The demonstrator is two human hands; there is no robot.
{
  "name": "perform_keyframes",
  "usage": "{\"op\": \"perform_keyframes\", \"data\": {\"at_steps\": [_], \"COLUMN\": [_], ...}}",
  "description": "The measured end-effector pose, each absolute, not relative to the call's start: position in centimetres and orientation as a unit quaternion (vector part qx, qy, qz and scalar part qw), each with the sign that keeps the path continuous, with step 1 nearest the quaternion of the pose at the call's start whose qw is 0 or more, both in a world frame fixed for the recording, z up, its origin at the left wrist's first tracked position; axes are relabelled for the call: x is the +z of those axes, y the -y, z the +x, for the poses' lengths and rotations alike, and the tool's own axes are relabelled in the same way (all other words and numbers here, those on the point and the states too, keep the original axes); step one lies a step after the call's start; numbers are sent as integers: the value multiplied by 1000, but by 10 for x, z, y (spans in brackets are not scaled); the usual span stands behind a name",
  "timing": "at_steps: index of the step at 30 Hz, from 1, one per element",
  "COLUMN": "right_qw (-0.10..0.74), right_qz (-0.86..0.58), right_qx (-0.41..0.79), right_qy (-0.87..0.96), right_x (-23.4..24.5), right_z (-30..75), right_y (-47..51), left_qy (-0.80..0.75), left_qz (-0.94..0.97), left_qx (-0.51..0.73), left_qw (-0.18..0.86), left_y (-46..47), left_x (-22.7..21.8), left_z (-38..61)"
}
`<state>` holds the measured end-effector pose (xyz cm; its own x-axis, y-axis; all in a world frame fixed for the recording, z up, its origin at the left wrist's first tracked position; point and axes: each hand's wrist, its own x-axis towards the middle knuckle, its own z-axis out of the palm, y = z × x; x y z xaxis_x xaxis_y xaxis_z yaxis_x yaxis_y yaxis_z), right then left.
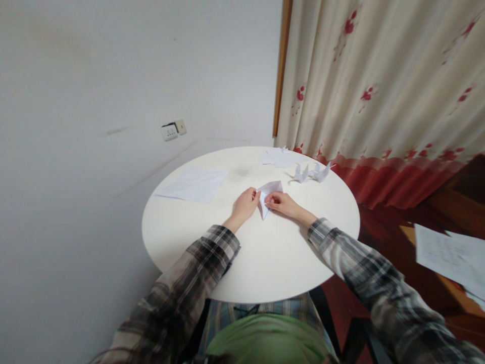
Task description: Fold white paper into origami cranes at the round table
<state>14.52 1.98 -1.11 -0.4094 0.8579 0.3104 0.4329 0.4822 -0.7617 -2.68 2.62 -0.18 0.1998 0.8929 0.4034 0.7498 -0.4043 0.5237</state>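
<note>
A partly folded piece of white paper (271, 188) lies on the round white table (242, 263), between my two hands. My left hand (247, 203) pinches its left edge with thumb and fingertips. On the other side, my right hand (285, 204) has its fingertips closed on the paper's lower right part. The paper has a pointed end toward me and a raised flap at the back. Two folded paper cranes (320, 172) stand beyond my right hand, near the table's far right edge.
A stack of white paper sheets (195, 184) lies at the table's left. More white paper (278, 157) is at the back. A wall with a socket (169, 132) borders the left, a curtain (364, 91) the right. Written sheets (450, 255) rest on wooden furniture at right.
</note>
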Motion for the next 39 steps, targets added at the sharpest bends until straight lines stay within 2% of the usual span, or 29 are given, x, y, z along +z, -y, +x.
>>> {"op": "perform_keyframes", "data": {"at_steps": [10,18,28,39], "right_qw": [346,362,344,345], "right_qz": [-426,-446,-443,-443], "right_qx": [269,131,120,132], "right_qy": [791,808,819,817], "right_x": [-11,-13,-15,-11], "right_z": [145,147,147,146], "right_y": [-21,-24,-24,-20], "left_qy": [-536,-537,-514,-502], "left_qz": [782,782,800,804], "left_qx": [305,302,299,293], "left_qw": [91,93,81,125], "left_y": [-23,-26,-23,-18], "left_x": [0,-1,2,8], "left_z": [-25,-27,-27,-26]}}
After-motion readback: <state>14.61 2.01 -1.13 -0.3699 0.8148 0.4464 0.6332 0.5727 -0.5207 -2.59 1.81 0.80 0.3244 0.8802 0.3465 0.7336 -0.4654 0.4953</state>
